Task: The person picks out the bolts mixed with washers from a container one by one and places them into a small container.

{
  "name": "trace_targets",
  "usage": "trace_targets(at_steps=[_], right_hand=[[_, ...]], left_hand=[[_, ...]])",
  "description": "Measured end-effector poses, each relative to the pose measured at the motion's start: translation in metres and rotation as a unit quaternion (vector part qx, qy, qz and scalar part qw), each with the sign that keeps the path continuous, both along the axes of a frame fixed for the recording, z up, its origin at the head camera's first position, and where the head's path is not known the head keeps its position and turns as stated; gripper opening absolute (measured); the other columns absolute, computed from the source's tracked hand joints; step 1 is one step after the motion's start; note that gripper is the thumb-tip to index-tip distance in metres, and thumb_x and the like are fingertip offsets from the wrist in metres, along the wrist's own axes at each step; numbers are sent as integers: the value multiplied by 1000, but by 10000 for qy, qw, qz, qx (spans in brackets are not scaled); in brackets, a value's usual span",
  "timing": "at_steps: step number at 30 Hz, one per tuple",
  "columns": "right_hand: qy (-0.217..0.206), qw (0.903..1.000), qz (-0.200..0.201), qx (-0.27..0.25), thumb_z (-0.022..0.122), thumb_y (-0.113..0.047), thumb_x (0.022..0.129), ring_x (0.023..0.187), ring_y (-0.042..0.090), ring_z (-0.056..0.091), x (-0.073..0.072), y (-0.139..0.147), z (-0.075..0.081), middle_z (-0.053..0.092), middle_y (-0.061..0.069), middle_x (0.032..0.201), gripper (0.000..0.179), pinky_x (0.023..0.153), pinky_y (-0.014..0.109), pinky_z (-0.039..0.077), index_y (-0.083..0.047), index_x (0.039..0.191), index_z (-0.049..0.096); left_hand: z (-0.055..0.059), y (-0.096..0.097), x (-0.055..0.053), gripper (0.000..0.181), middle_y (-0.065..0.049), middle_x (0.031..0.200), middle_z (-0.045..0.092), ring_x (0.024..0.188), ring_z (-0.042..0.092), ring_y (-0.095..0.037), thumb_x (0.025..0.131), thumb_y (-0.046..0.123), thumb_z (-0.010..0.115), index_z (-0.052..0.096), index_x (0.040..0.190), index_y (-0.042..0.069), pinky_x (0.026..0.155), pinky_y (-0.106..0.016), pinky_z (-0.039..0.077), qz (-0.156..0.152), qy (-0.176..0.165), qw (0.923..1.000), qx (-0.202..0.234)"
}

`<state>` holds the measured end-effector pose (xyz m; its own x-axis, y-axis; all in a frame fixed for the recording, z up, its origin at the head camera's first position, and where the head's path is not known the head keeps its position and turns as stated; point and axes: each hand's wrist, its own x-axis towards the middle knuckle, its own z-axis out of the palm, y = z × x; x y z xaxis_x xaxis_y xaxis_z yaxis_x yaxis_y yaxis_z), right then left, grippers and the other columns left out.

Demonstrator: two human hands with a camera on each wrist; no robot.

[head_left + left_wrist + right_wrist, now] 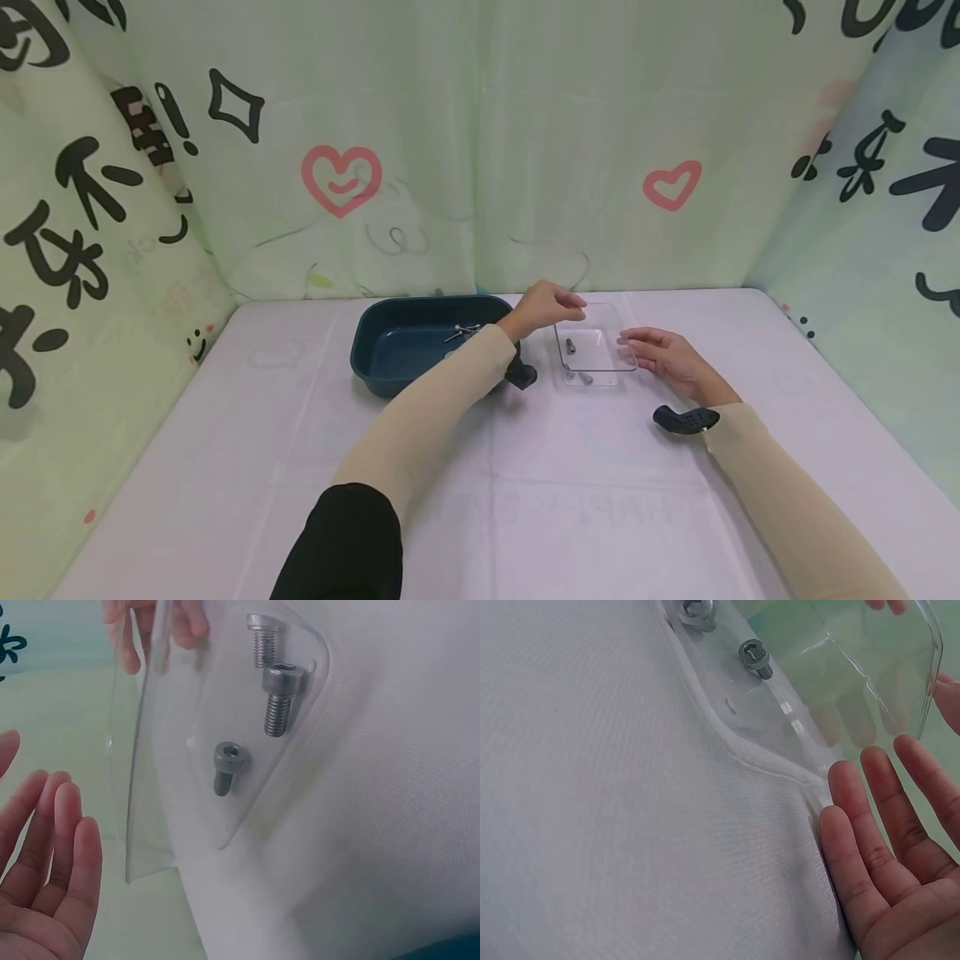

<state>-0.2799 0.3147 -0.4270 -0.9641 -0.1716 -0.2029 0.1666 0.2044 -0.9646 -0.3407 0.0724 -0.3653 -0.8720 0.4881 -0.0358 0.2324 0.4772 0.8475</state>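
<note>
At one o'clock on the tabletop (570,467), the clear box (597,354) with screws (276,705) looks light, stiff, slick, crackable: best held by opposite walls. Left hand (545,309), at its eleven, is loosely spread; right hand (669,360), at three, has straight fingers, pinch uncertain.

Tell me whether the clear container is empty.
Not empty: the left wrist view shows three metal bolts lying in the clear container.
</note>
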Motion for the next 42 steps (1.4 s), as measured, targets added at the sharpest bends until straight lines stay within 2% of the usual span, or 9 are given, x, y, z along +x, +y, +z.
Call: trace_targets(at_steps=[5, 10, 13, 17, 21, 24, 32, 38, 42], right_hand=[[164, 9993, 238, -236, 62, -35, 90, 92, -6, 62, 1, 2, 0, 61, -22, 103, 32, 81, 9, 49, -20, 117, 56], [18, 10000, 59, 54, 61, -36, 90, 92, -7, 61, 1, 2, -1, 60, -26, 100, 53, 82, 9, 48, -7, 131, 46], [-88, 9999, -35, 131, 59, -35, 91, 93, -7, 60, 2, 1, 0, 60, -27, 99, 59, 82, 8, 48, -2, 136, 40], [-127, 9999, -81, 52, 59, -32, 92, 93, -5, 61, 3, 0, 1, 61, -26, 100, 46, 81, 9, 49, -9, 129, 48], [-76, 9997, 14, -217, 59, -26, 92, 91, -4, 61, 4, 1, 0, 63, -24, 100, 27, 80, 10, 49, -17, 117, 55], [-49, 9995, 96, -306, 58, -23, 93, 91, -5, 61, 4, 1, -1, 63, -23, 100, 22, 80, 11, 50, -18, 115, 56], [-75, 10000, -24, -46, 60, -31, 91, 91, -6, 61, 2, 0, 1, 61, -24, 100, 47, 81, 9, 49, -7, 128, 46], [-81, 10000, -13, 5, 59, -32, 92, 91, -6, 61, 0, -1, 1, 61, -24, 101, 51, 82, 9, 49, -4, 132, 43], [-100, 9999, -73, 66, 59, -33, 91, 91, -7, 60, 0, -1, 2, 60, -25, 101, 51, 82, 9, 48, -6, 132, 43]], left_hand=[[5, -5, 2, 29, -6, 111, 70, 109, 59, -19, 86, 21, 68, 69, 114, 11, 99, -35, 47, -5, -88, 10000, 33], [9, -11, 2, 34, -6, 110, 70, 107, 62, -18, 85, 19, 69, 66, 118, 10, 97, -32, 48, -107, -78, 9998, 172], [11, -16, 3, 34, -6, 110, 70, 106, 61, -17, 85, 19, 69, 66, 118, 11, 97, -32, 49, -98, -39, 9997, 199], [15, -25, 3, 35, -6, 110, 70, 108, 60, -18, 85, 21, 69, 66, 119, 11, 96, -34, 49, -62, -40, 9996, 257], [17, -33, 1, 34, -8, 112, 69, 105, 61, -19, 86, 19, 68, 66, 118, 9, 93, -30, 51, -86, -137, 9991, 394], [19, -40, 0, 34, -10, 115, 67, 104, 63, -20, 87, 17, 67, 64, 120, 7, 93, -30, 51, -149, -267, 9981, 528], [27, -60, -1, 36, -10, 117, 66, 105, 63, -20, 88, 19, 65, 63, 122, 8, 93, -29, 51, -143, -314, 9975, 611], [32, -75, 1, 32, -6, 110, 69, 102, 64, -20, 88, 21, 66, 66, 118, 11, 90, -28, 52, -82, -82, 9986, 515], [36, -84, 1, 33, -10, 112, 68, 103, 63, -23, 89, 21, 65, 64, 120, 10, 94, -35, 50, -68, -62, 9988, 484]])
